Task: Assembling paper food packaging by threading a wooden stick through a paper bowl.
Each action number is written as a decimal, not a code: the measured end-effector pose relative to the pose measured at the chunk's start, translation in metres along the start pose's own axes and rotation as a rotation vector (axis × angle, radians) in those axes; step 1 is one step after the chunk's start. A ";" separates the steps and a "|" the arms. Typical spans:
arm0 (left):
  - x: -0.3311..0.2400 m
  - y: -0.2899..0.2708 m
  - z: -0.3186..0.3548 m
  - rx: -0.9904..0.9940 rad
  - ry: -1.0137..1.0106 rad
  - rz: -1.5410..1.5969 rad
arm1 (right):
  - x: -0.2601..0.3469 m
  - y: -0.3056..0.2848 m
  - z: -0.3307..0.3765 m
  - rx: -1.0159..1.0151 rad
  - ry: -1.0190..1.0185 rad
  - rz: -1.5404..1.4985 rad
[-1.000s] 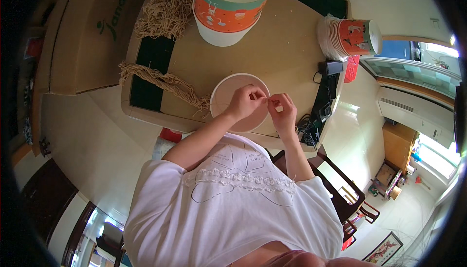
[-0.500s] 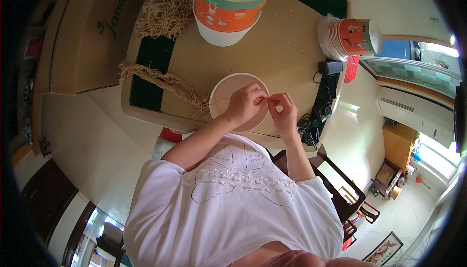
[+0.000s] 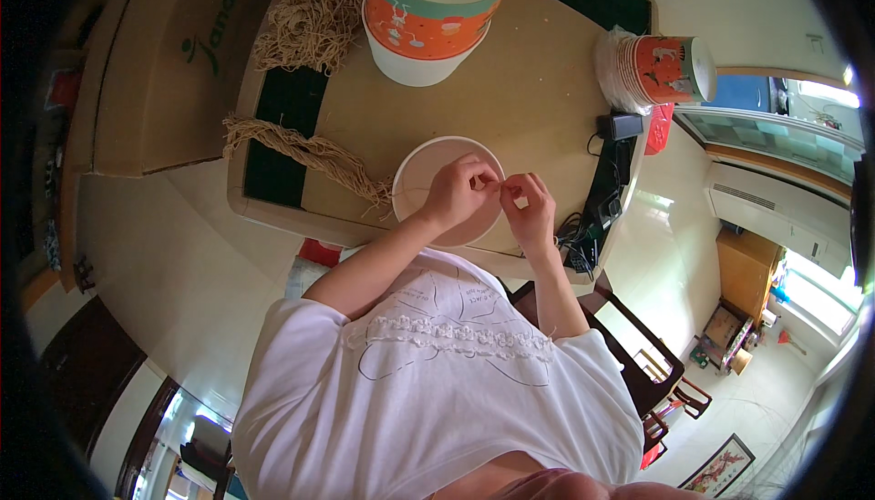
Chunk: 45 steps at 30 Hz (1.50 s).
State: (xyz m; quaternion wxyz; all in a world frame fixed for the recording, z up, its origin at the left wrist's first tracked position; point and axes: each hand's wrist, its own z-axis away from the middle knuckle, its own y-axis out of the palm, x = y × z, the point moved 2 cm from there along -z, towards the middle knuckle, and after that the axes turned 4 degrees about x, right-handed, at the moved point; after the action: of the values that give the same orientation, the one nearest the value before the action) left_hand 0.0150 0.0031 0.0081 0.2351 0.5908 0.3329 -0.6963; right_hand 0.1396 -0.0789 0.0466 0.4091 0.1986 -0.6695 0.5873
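A round paper bucket [image 3: 412,181] with a pale inside stands at the near edge of the table, its mouth facing up toward me. Over its right rim my left hand [image 3: 463,192] and my right hand [image 3: 528,208] meet, thumb and forefinger pinched on each. Between the fingertips is a thin strand of cord, hard to make out at this size. To the left of the bucket lies a twisted bundle of tan cord [image 3: 305,155], its loose ends reaching the bucket's rim. Farther back is a tangled heap of the same cord [image 3: 312,21].
Orange-and-green printed paper buckets [image 3: 428,21] stand upside down, stacked at the back. A sideways stack of similar buckets [image 3: 663,70] rests at the right edge, near a black power adapter [image 3: 620,126] and cables. A large cardboard box [image 3: 164,72] stands left of the table [image 3: 538,72].
My fingers have shifted slightly at the bucket's rim, with the right hand's thumb and forefinger rounding a little more. Bucket and cord have stayed in place.
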 end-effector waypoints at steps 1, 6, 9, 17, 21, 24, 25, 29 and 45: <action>0.003 0.001 0.000 -0.001 -0.013 0.039 | 0.000 0.000 0.000 0.001 0.000 0.002; 0.028 0.008 -0.001 0.054 -0.166 0.194 | 0.002 0.001 0.000 0.007 0.001 -0.017; 0.037 0.008 -0.001 0.095 -0.390 0.420 | 0.002 0.001 0.000 0.012 -0.005 -0.018; 0.001 -0.008 0.001 -0.003 0.037 -0.001 | 0.009 -0.002 -0.004 0.012 0.029 0.044; -0.007 -0.009 0.004 -0.003 0.118 -0.080 | 0.008 -0.002 -0.005 0.060 -0.010 0.076; -0.003 -0.009 0.004 -0.017 0.101 -0.121 | 0.003 -0.001 -0.003 0.068 0.013 0.078; 0.002 -0.010 0.003 -0.019 0.058 -0.116 | 0.002 -0.001 -0.002 0.066 0.015 0.075; -0.001 -0.011 0.003 -0.037 0.105 -0.065 | 0.004 -0.001 -0.003 0.054 -0.006 0.074; -0.004 -0.013 0.005 -0.017 0.049 -0.145 | 0.000 0.003 -0.002 0.037 -0.007 0.106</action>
State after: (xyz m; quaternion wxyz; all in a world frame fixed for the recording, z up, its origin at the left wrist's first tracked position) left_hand 0.0027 0.0074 0.0150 0.1812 0.5799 0.3864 -0.6940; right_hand 0.1380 -0.0762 0.0446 0.3713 0.1722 -0.6696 0.6198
